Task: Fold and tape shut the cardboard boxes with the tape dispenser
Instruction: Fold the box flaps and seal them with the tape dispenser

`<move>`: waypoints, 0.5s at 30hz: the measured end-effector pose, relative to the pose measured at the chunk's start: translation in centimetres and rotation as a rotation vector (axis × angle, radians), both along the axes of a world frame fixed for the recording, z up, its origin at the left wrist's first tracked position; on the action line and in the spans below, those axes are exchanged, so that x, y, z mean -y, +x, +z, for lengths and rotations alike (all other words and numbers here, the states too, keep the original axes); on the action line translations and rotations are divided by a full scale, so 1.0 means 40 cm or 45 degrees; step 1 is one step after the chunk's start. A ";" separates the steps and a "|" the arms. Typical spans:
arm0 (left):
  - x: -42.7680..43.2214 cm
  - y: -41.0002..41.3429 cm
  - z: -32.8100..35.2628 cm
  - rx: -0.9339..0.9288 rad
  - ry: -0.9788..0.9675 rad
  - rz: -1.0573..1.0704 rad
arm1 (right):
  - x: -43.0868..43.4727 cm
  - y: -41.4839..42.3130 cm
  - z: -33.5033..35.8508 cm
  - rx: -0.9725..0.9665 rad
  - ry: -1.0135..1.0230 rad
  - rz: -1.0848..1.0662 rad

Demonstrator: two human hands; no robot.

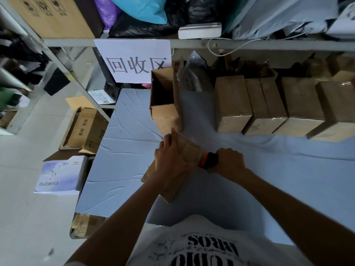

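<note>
A small cardboard box (187,148) lies tilted on the blue-grey table (124,150) in front of me. My left hand (170,158) presses on its left side, thumb stretched up along the taped top. My right hand (229,160) grips the black and orange tape dispenser (208,160) against the box's right edge. A strip of clear tape runs over the box top. An open cardboard box (163,98) stands behind, flaps up. Several closed boxes (269,106) line the back right.
A metal shelf rack (192,42) with bags, a white device and a paper sign (134,60) stands behind the table. Cartons (86,127) and a white "bubandi" box (61,174) sit on the floor at left. Bare table cloth stretches right.
</note>
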State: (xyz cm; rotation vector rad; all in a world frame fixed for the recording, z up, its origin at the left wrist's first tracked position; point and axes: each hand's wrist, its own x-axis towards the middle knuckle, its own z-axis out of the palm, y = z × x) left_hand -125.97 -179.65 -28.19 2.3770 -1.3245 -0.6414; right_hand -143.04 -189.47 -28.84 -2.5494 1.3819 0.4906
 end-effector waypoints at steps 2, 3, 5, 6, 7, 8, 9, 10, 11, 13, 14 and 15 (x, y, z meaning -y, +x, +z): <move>0.002 -0.008 0.004 0.053 -0.048 -0.008 | -0.026 -0.004 -0.034 0.118 -0.052 -0.108; 0.001 -0.008 0.008 0.075 -0.041 -0.029 | -0.030 -0.009 -0.042 0.138 -0.087 -0.112; -0.002 -0.001 0.012 0.089 -0.004 -0.055 | -0.022 -0.022 -0.050 0.228 -0.152 -0.116; -0.002 0.006 0.011 0.075 0.004 -0.060 | -0.013 -0.027 -0.054 0.266 -0.179 -0.128; -0.003 0.017 0.015 0.035 0.019 -0.059 | -0.007 -0.031 -0.055 0.292 -0.183 -0.154; -0.001 0.026 0.015 -0.002 0.034 -0.051 | 0.000 -0.036 -0.058 0.299 -0.183 -0.173; 0.000 0.031 0.011 -0.018 0.036 -0.045 | 0.005 -0.043 -0.064 0.287 -0.184 -0.184; 0.000 0.031 0.008 -0.017 0.039 -0.045 | 0.006 -0.051 -0.071 0.264 -0.181 -0.190; -0.001 0.028 0.009 -0.007 0.043 -0.052 | 0.000 -0.055 -0.078 0.226 -0.180 -0.177; -0.001 0.028 0.008 0.012 0.058 -0.053 | -0.018 -0.066 -0.099 0.161 -0.172 -0.130; -0.002 0.029 0.007 0.015 0.062 -0.048 | -0.026 -0.072 -0.107 0.163 -0.158 -0.126; -0.003 0.029 0.006 0.017 0.065 -0.046 | -0.033 -0.076 -0.114 0.163 -0.135 -0.127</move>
